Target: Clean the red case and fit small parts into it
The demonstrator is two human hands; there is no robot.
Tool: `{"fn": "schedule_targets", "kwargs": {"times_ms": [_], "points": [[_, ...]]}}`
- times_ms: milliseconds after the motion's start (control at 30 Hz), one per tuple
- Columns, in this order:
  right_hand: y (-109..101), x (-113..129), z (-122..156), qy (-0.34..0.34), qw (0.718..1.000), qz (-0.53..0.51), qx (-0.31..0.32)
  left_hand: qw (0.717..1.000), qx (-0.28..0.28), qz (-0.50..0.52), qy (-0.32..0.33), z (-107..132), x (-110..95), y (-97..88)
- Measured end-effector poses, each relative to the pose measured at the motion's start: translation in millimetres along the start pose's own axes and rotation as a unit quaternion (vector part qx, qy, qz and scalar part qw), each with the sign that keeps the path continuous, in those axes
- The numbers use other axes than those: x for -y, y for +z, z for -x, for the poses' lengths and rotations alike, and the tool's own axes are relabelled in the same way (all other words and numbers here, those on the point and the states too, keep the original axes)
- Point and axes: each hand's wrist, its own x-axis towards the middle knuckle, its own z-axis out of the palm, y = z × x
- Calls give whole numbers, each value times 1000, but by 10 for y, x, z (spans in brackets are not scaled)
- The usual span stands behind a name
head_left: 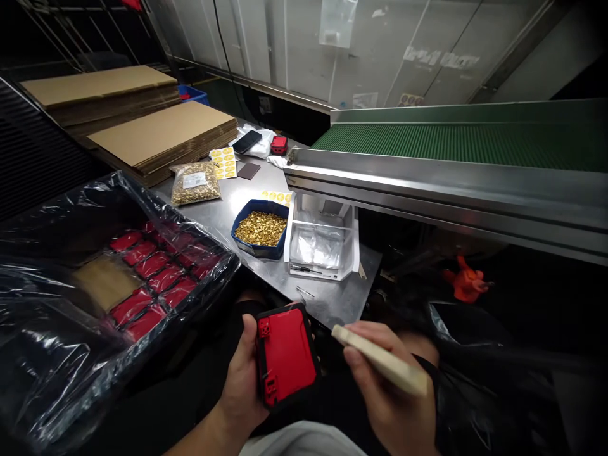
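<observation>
My left hand (242,380) is closed around a flat red and black plastic case (286,354), held upright low in the middle of the view. My right hand (389,386) grips a pale wooden stick-like tool (380,361), whose tip points toward the case's right edge and hovers just beside it. Both hands sit below the front edge of a steel table (332,304).
A box lined with black plastic (156,272) holds several red cases at left. On the table stand a blue tray of small gold parts (261,229), a white bin of clear bags (322,244), a bagged lot of parts (195,182), stickers and cardboard stacks (161,133). A green conveyor (465,142) runs at right.
</observation>
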Motion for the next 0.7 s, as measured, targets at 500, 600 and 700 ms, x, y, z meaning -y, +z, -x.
{"fn": "schedule_targets", "kwargs": {"times_ms": [500, 600, 700], "points": [[240, 173, 25, -158, 977, -10, 144, 999, 19, -7, -26, 72, 66, 22], [276, 143, 20, -147, 981, 7, 130, 999, -10, -22, 31, 79, 89, 38], [288, 118, 27, -168, 974, 18, 153, 998, -21, -42, 40, 69, 97, 15]]}}
